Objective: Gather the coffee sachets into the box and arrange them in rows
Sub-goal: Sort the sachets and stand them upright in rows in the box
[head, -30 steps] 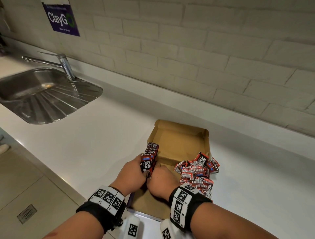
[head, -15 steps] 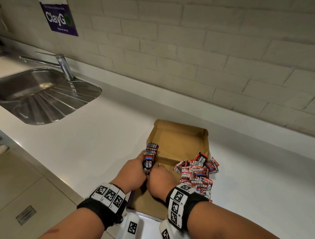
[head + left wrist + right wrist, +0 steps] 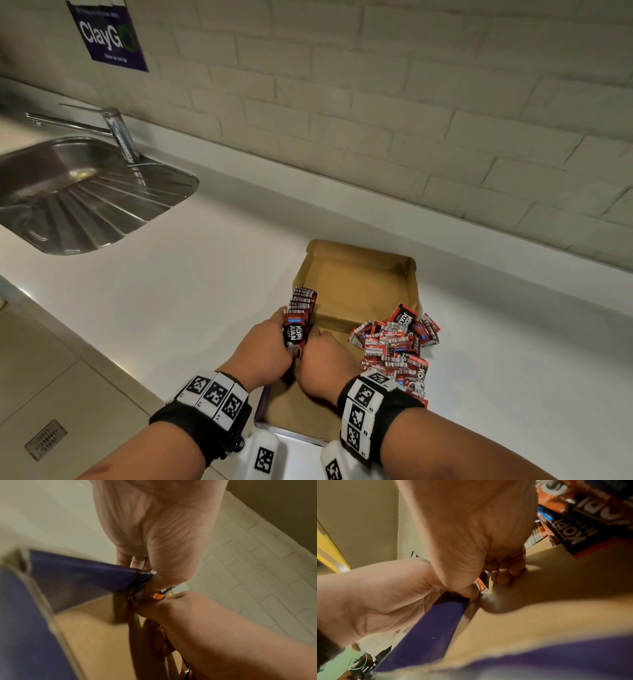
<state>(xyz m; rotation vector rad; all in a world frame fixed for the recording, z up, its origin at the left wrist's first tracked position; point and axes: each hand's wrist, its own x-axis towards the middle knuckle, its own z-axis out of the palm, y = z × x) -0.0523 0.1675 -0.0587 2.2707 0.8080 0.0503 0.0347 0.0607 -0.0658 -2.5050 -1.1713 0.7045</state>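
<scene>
I have my left hand (image 3: 265,346) clenched around a stack of coffee sachets (image 3: 301,313) at the left wall of the open cardboard box (image 3: 356,274) on the white worktop (image 3: 191,274). My right hand (image 3: 327,356) pinches the stack's near end. A loose pile of sachets (image 3: 394,346) lies along the box's right side.

White counter (image 3: 178,274), steel sink (image 3: 78,192), pale brick wall (image 3: 411,102), tiled floor (image 3: 41,377).

Bare cardboard floor of the box (image 3: 356,291) beyond both hands, loose sachet heap (image 3: 394,346) crowding its right.
</scene>
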